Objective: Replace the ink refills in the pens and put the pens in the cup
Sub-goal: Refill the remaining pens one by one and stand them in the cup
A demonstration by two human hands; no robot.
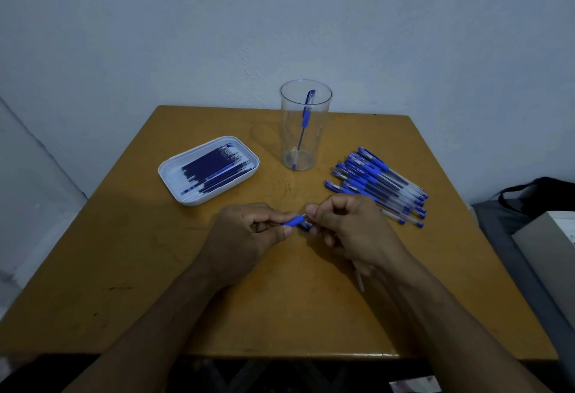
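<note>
Both hands meet over the middle of the wooden table [130,268]. My left hand [245,237] pinches the blue grip section of a pen [294,221]. My right hand [351,231] holds the rest of that pen, whose clear barrel end [360,282] sticks out below the palm. A clear plastic cup [303,126] stands at the back with one blue pen [306,112] upright inside. To the right of the cup lies a pile of several blue pens [378,184]. A white tray [174,175] at the left holds several dark ink refills [214,168].
A pale wall rises right behind the table. At the right edge sit a dark bag [538,193] and a grey box [550,249] beside the table. The table's front edge runs just below my forearms.
</note>
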